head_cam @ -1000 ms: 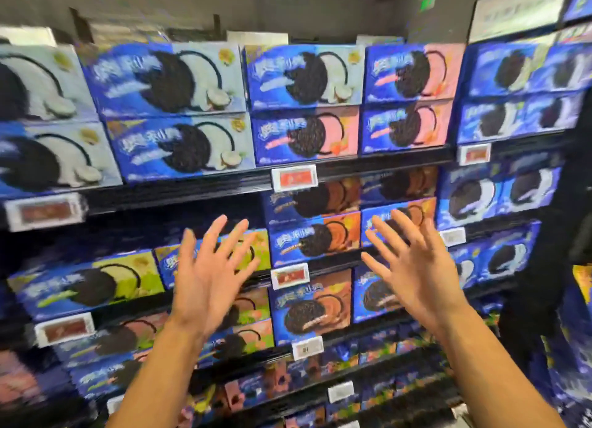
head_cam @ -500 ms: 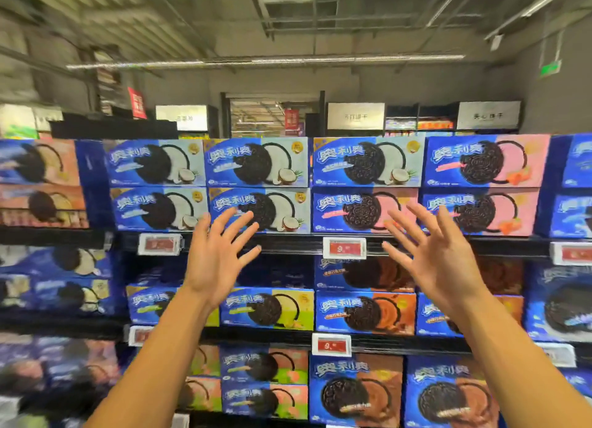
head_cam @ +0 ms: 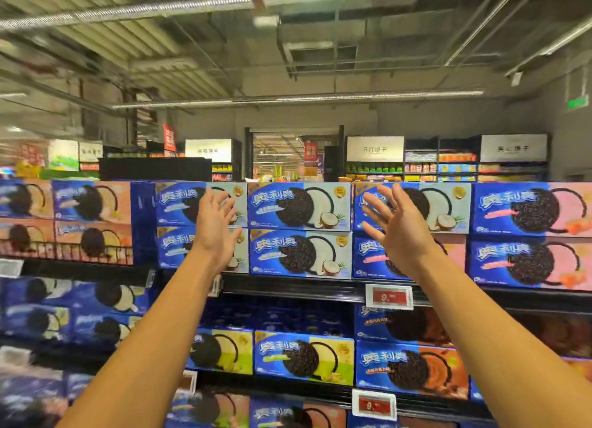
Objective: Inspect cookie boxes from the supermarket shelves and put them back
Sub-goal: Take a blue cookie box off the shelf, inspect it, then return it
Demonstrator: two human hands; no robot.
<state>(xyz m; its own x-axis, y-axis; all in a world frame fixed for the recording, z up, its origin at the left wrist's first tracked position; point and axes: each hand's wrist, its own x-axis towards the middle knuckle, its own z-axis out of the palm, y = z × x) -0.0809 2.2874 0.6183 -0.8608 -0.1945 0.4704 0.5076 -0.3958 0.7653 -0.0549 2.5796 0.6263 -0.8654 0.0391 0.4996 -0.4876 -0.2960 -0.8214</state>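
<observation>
In a supermarket aisle, blurred peach boxes sit far left on the top shelf (head_cam: pixel 288 288), then the left hand (head_cam: pixel 214 232) and right hand (head_cam: pixel 398 235), both spread and holding nothing, flank two stacked blue coconut cookie boxes (head_cam: pixel 299 230) marked 奥利奥, with a red "9." price tag (head_cam: pixel 389 296) below right.

Two bare hands raised, left grip (head_cam: pixel 214 232) at 10 o'clock of centre, right grip (head_cam: pixel 397 232) at 2 o'clock, both with fingers spread and holding nothing. Four coconut boxes (head_cam: pixel 299 207) in clear sight on the top shelf, stacked two high, a fifth behind the right grip. Three pink boxes (head_cam: pixel 531 208) at 3 o'clock. Two lime boxes (head_cam: pixel 304 357) at 6 o'clock. Two red price tags (head_cam: pixel 389 296).
</observation>
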